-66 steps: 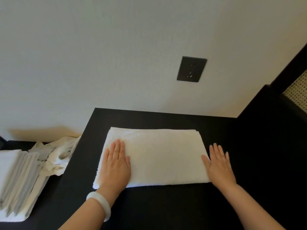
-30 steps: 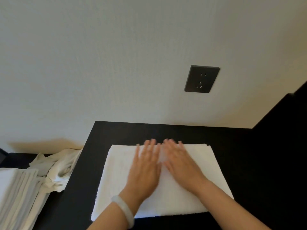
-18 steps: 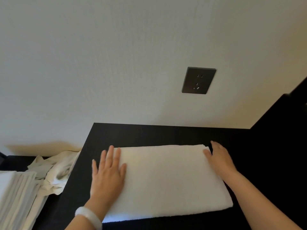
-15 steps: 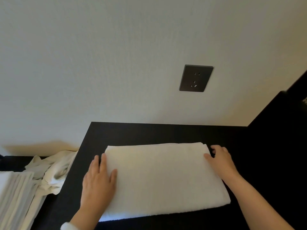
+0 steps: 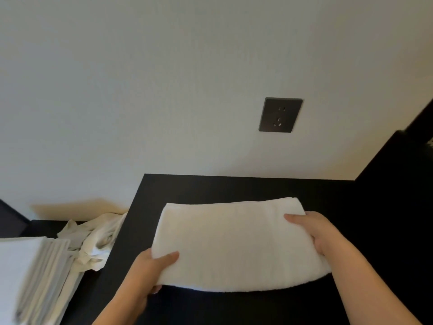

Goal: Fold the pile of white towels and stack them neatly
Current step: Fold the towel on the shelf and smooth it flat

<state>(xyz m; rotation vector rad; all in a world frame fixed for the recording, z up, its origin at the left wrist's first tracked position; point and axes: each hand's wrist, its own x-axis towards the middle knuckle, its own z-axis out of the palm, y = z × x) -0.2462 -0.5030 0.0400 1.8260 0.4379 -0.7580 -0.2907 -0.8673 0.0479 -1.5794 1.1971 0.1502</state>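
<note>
A folded white towel (image 5: 234, 242) is held above the black table (image 5: 234, 186), its middle sagging toward me. My left hand (image 5: 150, 270) grips its left edge, thumb on top and fingers underneath. My right hand (image 5: 316, 231) grips the right edge the same way. A stack of folded white towels (image 5: 30, 273) sits at the lower left, blurred. Beside it lies a crumpled pile of unfolded white towels (image 5: 93, 238).
A pale wall rises just behind the table, with a dark power socket (image 5: 280, 114) on it. Dark furniture (image 5: 403, 174) stands higher at the right. The stack and the crumpled pile rest on a lower dark surface (image 5: 46, 225) left of the table.
My hands went from lying flat beside the towel's ends to gripping both ends. The towel has come up off the table and now sags between them.
</note>
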